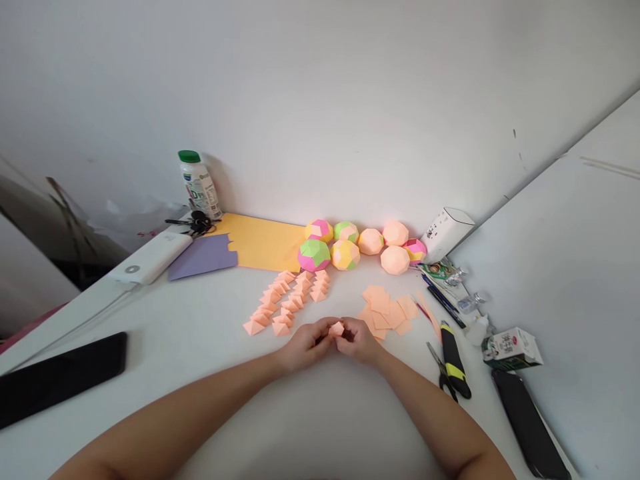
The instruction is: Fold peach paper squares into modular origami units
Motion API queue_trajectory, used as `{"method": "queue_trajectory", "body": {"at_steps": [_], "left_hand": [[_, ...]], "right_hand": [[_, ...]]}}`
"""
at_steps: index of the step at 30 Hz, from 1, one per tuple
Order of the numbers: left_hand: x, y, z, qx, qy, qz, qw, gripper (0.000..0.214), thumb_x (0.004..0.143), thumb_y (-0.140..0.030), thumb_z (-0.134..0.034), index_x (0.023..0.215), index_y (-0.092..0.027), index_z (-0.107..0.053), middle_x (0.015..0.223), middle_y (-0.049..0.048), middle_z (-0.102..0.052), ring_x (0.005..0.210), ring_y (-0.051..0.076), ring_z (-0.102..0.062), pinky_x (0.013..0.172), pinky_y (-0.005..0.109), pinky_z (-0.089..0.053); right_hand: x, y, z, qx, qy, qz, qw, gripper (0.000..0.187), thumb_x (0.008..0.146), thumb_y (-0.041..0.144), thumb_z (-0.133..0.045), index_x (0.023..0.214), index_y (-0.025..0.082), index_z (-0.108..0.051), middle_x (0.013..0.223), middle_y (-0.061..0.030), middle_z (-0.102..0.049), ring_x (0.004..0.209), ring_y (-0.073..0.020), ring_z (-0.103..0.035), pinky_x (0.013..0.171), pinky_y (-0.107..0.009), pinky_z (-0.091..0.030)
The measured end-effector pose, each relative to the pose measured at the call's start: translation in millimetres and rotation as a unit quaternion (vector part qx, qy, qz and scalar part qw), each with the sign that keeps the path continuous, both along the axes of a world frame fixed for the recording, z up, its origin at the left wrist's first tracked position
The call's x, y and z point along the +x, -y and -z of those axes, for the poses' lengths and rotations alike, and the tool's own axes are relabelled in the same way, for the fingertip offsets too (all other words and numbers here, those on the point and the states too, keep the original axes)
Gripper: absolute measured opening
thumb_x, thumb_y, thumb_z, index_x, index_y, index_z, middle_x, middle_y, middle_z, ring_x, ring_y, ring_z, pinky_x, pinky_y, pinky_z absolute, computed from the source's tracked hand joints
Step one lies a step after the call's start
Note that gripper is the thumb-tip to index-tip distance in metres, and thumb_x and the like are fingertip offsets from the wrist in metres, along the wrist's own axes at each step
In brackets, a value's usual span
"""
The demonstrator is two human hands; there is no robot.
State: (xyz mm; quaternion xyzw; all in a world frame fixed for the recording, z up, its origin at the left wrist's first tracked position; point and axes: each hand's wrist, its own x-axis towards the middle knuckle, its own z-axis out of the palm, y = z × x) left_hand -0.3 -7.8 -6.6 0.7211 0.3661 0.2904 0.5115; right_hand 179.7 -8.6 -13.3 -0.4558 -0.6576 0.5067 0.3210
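Both of my hands meet over the near middle of the table. Between the fingertips of my left hand (307, 345) and my right hand (361, 341) is a small peach folded paper piece (337, 329), pinched from both sides. Just beyond my left hand stand several rows of peach folded paper pyramids (291, 305). Flat peach paper pieces (381, 312) lie loosely overlapped beyond my right hand. Farther back, near the wall, sit several faceted paper balls (345, 255) in peach, yellow, green and pink.
Yellow card (265, 243) and purple card (203, 257) lie back left, beside a white power bank (153, 257), keys (200, 223) and a bottle (200, 187). Scissors (443, 373), a yellow-black cutter (454, 361), pens (443, 300), a small carton (513, 348) and a phone (530, 423) line the right; another dark phone (65, 377) lies left.
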Motion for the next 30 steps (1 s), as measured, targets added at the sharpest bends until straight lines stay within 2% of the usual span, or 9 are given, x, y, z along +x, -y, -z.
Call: {"method": "queue_trajectory", "body": {"at_steps": [3,5,9,13,17,19,21,24,30], "left_hand": [[0.6,0.4,-1.4,-0.02,0.021,0.006,1.0,0.038,0.088,-0.041,-0.042,0.117,-0.018,-0.052,0.074,0.0017,-0.062,0.07,0.017,-0.056,0.061,0.027,-0.044],[0.5,0.3,-4.0,-0.047,0.036,0.004,0.998,0.037,0.087,-0.04,-0.043,0.116,-0.018,-0.051,0.074,0.0014,-0.06,0.068,0.016,-0.055,0.059,0.026,-0.043],[0.1,-0.2,-7.0,-0.08,0.07,0.011,0.994,0.033,0.087,-0.032,-0.042,0.116,-0.018,-0.048,0.082,0.002,-0.06,0.067,0.013,-0.052,0.058,0.024,-0.041],[1.2,-0.1,-4.3,-0.062,0.043,0.009,0.997,0.037,0.085,-0.029,-0.042,0.119,-0.016,-0.046,0.067,-0.0019,-0.053,0.056,0.011,-0.045,0.051,0.023,-0.035],[4.4,0.6,-3.2,-0.015,-0.002,-0.009,1.0,0.037,0.082,-0.025,-0.043,0.118,-0.015,-0.049,0.061,-0.0039,-0.048,0.055,0.012,-0.042,0.051,0.023,-0.033],[6.2,0.6,-3.9,-0.007,0.001,-0.018,1.0,0.032,0.082,-0.025,-0.043,0.111,-0.015,-0.052,0.064,-0.0027,-0.051,0.057,0.012,-0.044,0.053,0.023,-0.035],[7.6,0.0,-4.0,-0.005,-0.003,-0.037,0.999,0.022,0.082,-0.027,-0.043,0.094,-0.016,-0.058,0.068,-0.0013,-0.054,0.06,0.012,-0.046,0.055,0.023,-0.036],[9.0,-1.4,-1.8,-0.003,-0.027,-0.077,0.997,0.02,0.08,-0.03,-0.045,0.069,-0.016,-0.053,0.063,-0.0022,-0.05,0.058,0.011,-0.043,0.052,0.022,-0.033],[10.0,-1.8,-0.3,-0.014,-0.026,-0.065,0.997,0.017,0.077,-0.028,-0.047,0.064,-0.018,-0.045,0.061,-0.0039,-0.043,0.058,0.011,-0.038,0.052,0.022,-0.031]], "right_hand": [[0.6,-1.0,-2.0,0.013,-0.009,-0.005,1.0,0.003,0.069,0.013,-0.054,0.07,0.015,-0.053,0.065,0.002,-0.047,0.056,-0.0091,-0.04,0.05,-0.021,-0.032],[1.2,-1.9,-3.8,-0.002,-0.021,-0.003,1.0,0.003,0.069,0.012,-0.053,0.069,0.015,-0.052,0.063,0.0024,-0.047,0.055,-0.0094,-0.042,0.05,-0.021,-0.032],[1.4,-2.2,-5.6,-0.012,-0.031,0.0,0.999,0.005,0.069,0.013,-0.052,0.066,0.016,-0.049,0.059,0.0036,-0.046,0.052,-0.0089,-0.04,0.049,-0.021,-0.031],[0.9,-0.6,-2.8,0.012,-0.009,-0.014,1.0,0.004,0.071,0.015,-0.052,0.068,0.016,-0.05,0.061,0.0033,-0.046,0.054,-0.0089,-0.04,0.049,-0.021,-0.031],[1.4,-0.1,-0.6,0.039,0.02,-0.005,0.999,0.006,0.07,0.014,-0.053,0.066,0.016,-0.049,0.06,0.0041,-0.042,0.054,-0.0085,-0.036,0.048,-0.02,-0.029],[1.6,-0.2,-1.4,0.031,-0.001,-0.004,1.0,0.005,0.072,0.014,-0.052,0.068,0.016,-0.049,0.062,0.0039,-0.042,0.055,-0.0086,-0.038,0.049,-0.02,-0.03],[1.6,0.1,-2.5,0.023,-0.022,-0.004,0.999,0.003,0.074,0.015,-0.051,0.071,0.016,-0.05,0.063,0.0032,-0.045,0.056,-0.0092,-0.042,0.051,-0.021,-0.033],[1.3,0.8,-2.6,0.04,-0.025,0.006,0.999,0.004,0.074,0.015,-0.05,0.071,0.016,-0.051,0.063,0.0032,-0.045,0.056,-0.0095,-0.042,0.051,-0.021,-0.033],[0.4,1.6,0.3,0.08,0.003,0.017,0.997,0.006,0.069,0.011,-0.052,0.067,0.017,-0.051,0.063,0.0034,-0.043,0.056,-0.0092,-0.038,0.05,-0.021,-0.03]]}}
